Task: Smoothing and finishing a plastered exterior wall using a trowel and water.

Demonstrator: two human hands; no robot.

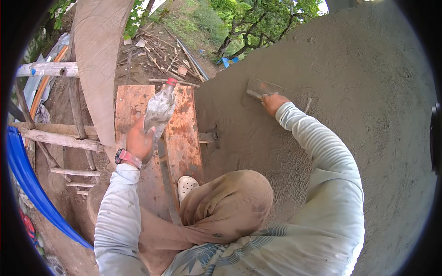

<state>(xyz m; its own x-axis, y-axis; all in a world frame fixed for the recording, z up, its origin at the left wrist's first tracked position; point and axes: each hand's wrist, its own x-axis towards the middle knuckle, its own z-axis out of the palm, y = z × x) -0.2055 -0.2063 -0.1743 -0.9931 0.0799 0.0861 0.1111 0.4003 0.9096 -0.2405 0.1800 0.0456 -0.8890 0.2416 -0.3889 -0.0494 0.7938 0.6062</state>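
My left hand (139,140) is wrapped round a clear plastic bottle (160,108) with a red cap, smeared with grey and tilted with its cap up and away from me. My right hand (275,103) grips a flat plastering trowel (263,87), its blade lying against the wet grey plaster of the wall (331,73) on my right. The trowel's handle is mostly covered by my fingers. Around the blade the plaster looks smooth; nearer my knee it is rougher.
Worn wooden planks (184,133) form a scaffold under me, with my white clog (187,186) on them. A pole ladder frame (64,138) and a blue curved sheet (41,198) stand at the left. Scrap wood (159,50) litters the ground below, beside a tree (248,32).
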